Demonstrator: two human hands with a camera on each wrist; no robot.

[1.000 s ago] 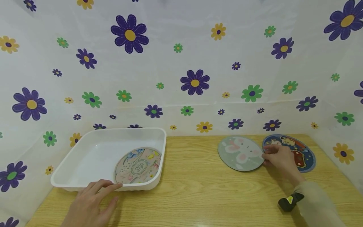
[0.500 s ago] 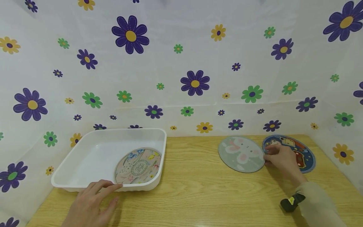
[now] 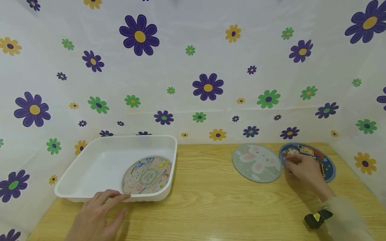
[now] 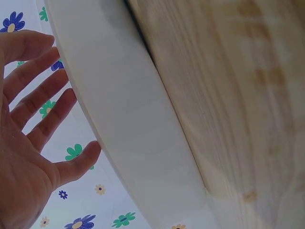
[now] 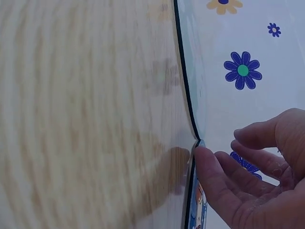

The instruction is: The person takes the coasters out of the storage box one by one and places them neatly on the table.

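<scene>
My left hand (image 3: 94, 214) rests its fingertips on the near rim of a white plastic tray (image 3: 69, 195), with the fingers loosely extended. Inside the tray, a round pink floral mat (image 3: 135, 182) leans toward the right wall. On the right, my right hand (image 3: 309, 172) hovers at the left edge of a round dark-blue cartoon mat (image 3: 328, 167), covering part of it. In the right wrist view, one digit touches the rim of this blue mat (image 5: 199, 205) while the other fingers bend loosely, apart from it. A grey-green round bunny mat (image 3: 250, 167) lies just left.
All this stands on a wood-grain table (image 3: 205, 190), with bare wood between the tray and the mats. A white flower-print sheet (image 3: 175, 67) hangs behind and at both sides. A black strap device (image 3: 316, 219) sits on the right wrist.
My right hand has left the edge of the bunny mat and shifted right onto the blue mat's left edge. The left hand and tray have stayed in place.
</scene>
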